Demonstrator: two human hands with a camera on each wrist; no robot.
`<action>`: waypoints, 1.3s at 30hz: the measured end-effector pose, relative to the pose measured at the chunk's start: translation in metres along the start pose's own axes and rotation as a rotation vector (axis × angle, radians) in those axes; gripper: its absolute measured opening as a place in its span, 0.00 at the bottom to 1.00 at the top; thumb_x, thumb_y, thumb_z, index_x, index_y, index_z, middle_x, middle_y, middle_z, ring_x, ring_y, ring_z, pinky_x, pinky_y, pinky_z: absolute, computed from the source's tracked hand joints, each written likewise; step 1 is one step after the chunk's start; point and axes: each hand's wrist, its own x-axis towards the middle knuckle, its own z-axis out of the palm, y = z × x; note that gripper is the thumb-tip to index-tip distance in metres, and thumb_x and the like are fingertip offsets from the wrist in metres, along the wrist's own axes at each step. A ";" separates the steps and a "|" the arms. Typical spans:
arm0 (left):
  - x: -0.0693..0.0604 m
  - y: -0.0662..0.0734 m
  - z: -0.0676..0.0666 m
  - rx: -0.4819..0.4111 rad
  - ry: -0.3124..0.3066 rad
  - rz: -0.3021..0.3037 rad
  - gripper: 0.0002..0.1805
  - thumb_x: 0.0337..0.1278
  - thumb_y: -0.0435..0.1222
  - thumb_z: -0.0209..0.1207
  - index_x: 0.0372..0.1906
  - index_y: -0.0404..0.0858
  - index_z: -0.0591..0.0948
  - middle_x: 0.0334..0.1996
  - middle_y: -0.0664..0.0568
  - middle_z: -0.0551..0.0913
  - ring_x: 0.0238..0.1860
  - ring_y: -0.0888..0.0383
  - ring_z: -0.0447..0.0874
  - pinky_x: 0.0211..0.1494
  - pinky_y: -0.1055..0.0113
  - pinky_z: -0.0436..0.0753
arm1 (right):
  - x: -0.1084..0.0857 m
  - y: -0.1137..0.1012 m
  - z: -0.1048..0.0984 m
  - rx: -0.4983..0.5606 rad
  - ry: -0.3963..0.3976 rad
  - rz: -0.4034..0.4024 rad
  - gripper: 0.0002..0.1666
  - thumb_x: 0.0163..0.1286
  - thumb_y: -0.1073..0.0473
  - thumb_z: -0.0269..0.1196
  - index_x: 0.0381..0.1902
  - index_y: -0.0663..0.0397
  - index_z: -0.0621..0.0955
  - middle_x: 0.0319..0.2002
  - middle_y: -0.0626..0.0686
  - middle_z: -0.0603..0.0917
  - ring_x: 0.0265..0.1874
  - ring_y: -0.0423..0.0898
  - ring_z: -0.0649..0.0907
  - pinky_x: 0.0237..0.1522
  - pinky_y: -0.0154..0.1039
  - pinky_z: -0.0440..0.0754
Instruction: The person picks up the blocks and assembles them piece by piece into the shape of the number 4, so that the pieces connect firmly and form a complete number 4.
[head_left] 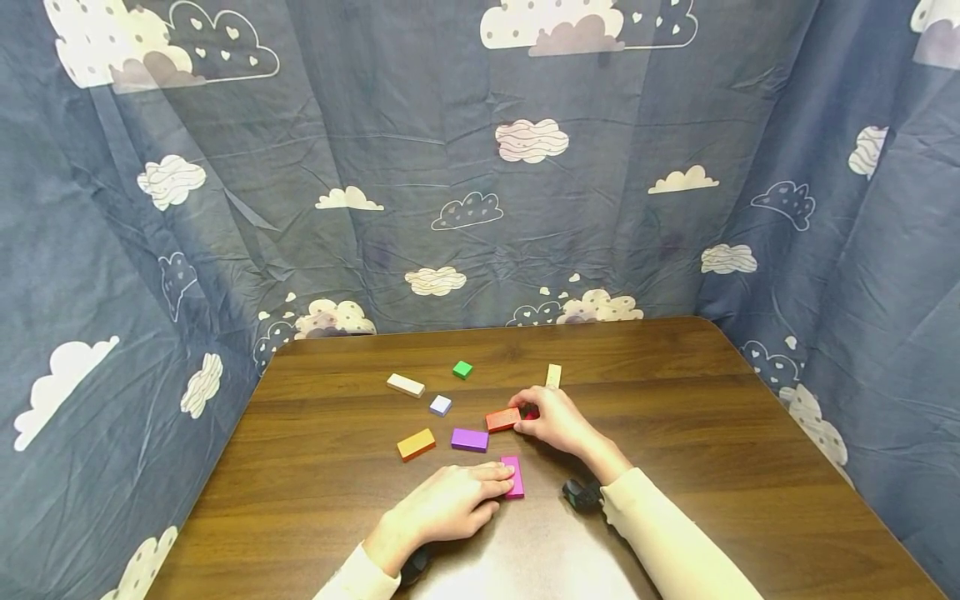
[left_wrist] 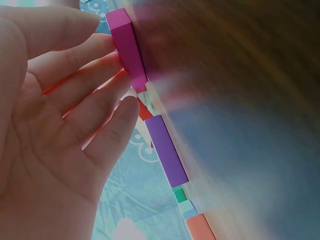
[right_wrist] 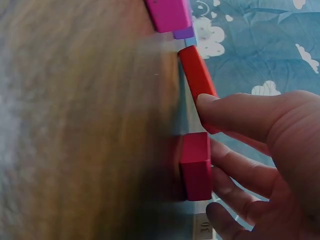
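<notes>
My left hand (head_left: 453, 502) reaches over a magenta block (head_left: 515, 485) on the table. Its fingers are extended, and their tips touch the block, as the left wrist view also shows. With thumb and index finger, my right hand (head_left: 557, 423) pinches one end of a red block (head_left: 501, 420). In the right wrist view this red block (right_wrist: 196, 72) is slightly tilted. A crimson block (right_wrist: 196, 172) stands under the other right fingers; the hand mostly hides it in the head view. Left of the red block lies a purple block (head_left: 469, 441).
Farther left are an orange block (head_left: 416, 445), a light blue block (head_left: 440, 405) and a white block (head_left: 406, 385). A green block (head_left: 462, 369) and a pale yellow block (head_left: 553, 374) lie toward the back of the wooden table (head_left: 750, 467). Cloud-patterned curtains (head_left: 420, 100) surround it.
</notes>
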 end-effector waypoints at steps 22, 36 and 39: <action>-0.001 0.000 0.000 0.000 0.020 0.004 0.20 0.66 0.40 0.60 0.62 0.45 0.83 0.65 0.57 0.78 0.67 0.64 0.73 0.62 0.64 0.77 | 0.003 -0.013 -0.017 0.349 -0.013 0.120 0.21 0.56 0.72 0.69 0.48 0.54 0.86 0.37 0.51 0.89 0.31 0.45 0.87 0.32 0.35 0.82; -0.001 0.001 0.000 0.017 0.052 0.016 0.20 0.65 0.39 0.60 0.60 0.45 0.84 0.63 0.56 0.79 0.65 0.64 0.75 0.62 0.65 0.77 | 0.000 -0.019 -0.022 0.577 -0.115 0.138 0.25 0.62 0.78 0.59 0.57 0.64 0.82 0.45 0.63 0.86 0.30 0.63 0.83 0.29 0.44 0.84; -0.001 0.001 0.000 0.020 0.061 0.023 0.20 0.65 0.38 0.61 0.60 0.44 0.84 0.63 0.56 0.80 0.65 0.63 0.75 0.62 0.65 0.77 | 0.000 -0.018 -0.018 0.590 -0.117 0.152 0.25 0.62 0.76 0.59 0.57 0.63 0.82 0.45 0.62 0.86 0.29 0.65 0.84 0.31 0.54 0.86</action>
